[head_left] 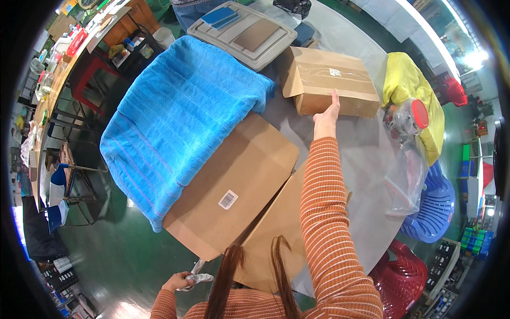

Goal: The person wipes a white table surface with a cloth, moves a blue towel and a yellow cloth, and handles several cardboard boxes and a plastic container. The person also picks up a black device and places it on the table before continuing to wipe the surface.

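In the head view, I record the right hand (328,114) with fingers extended, not closed, apparently against the near side of the taped carton (332,80) on the grey table (366,159). My left hand (178,282) pinches a crumpled pale wrap (202,277); I judge the step in hand as positioning the carton, the next move calling for firm palm contact.

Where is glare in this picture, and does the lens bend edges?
Head view: glare from the lamp at upper right; pale reflection on the green floor at lower left; the wooden table bows along the left rim; the cardboard box looks fairly sharp.
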Action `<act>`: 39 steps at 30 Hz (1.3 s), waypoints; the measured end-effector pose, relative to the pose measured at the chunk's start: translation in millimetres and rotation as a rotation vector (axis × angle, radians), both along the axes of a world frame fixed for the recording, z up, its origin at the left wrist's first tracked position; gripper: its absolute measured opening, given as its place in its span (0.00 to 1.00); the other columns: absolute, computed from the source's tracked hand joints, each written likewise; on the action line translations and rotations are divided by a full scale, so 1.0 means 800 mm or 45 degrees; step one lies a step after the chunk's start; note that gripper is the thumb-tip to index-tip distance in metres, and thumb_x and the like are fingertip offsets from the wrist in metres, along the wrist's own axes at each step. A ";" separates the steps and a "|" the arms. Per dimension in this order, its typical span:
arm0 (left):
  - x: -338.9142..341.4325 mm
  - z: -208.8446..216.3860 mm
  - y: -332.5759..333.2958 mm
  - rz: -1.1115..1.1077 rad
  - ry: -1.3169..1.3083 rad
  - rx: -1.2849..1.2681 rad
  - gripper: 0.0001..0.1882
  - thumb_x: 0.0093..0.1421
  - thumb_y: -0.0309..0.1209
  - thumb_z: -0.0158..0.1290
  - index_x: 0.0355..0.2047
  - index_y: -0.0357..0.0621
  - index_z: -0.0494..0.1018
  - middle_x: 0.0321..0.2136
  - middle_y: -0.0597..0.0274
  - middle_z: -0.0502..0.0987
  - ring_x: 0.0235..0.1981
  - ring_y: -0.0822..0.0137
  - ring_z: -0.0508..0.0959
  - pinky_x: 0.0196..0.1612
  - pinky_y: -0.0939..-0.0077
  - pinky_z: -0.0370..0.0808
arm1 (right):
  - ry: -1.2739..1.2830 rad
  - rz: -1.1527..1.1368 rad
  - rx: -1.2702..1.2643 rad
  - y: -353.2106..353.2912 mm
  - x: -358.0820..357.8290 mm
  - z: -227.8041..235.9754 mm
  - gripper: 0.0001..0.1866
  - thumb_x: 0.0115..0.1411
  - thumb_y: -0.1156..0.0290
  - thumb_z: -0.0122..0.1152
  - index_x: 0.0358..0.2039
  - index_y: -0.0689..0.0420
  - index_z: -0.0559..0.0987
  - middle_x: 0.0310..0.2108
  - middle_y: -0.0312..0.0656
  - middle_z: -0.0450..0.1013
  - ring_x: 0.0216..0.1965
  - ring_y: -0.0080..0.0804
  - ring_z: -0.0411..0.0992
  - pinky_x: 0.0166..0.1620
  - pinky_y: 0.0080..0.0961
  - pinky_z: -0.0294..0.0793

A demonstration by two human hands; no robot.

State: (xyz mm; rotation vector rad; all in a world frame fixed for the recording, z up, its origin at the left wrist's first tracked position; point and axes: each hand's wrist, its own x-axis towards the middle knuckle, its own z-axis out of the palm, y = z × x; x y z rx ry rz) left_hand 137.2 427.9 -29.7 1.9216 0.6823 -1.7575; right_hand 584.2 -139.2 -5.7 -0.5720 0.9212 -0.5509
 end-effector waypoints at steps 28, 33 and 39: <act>-0.058 -0.017 0.009 -0.054 -0.182 -0.049 0.31 0.46 0.46 0.58 0.50 0.45 0.71 0.43 0.50 0.76 0.45 0.57 0.76 0.49 0.70 0.69 | -0.060 0.292 0.033 -0.115 -0.076 0.055 0.40 0.38 0.60 0.68 0.54 0.49 0.62 0.52 0.43 0.62 0.54 0.41 0.61 0.53 0.49 0.62; -0.090 -0.004 -0.029 -0.144 -0.272 -0.033 0.32 0.45 0.46 0.58 0.49 0.44 0.71 0.41 0.49 0.77 0.44 0.56 0.76 0.49 0.68 0.70 | 0.012 0.438 -0.209 -0.136 -0.197 0.124 0.39 0.39 0.60 0.69 0.53 0.52 0.63 0.51 0.44 0.63 0.51 0.41 0.64 0.48 0.46 0.67; -0.156 0.025 -0.077 -0.439 -0.461 -0.073 0.31 0.45 0.47 0.56 0.48 0.43 0.72 0.43 0.49 0.75 0.44 0.57 0.76 0.47 0.67 0.71 | -0.166 0.677 -0.417 -0.181 -0.410 0.199 0.32 0.46 0.58 0.65 0.49 0.61 0.68 0.45 0.45 0.69 0.47 0.39 0.68 0.47 0.37 0.70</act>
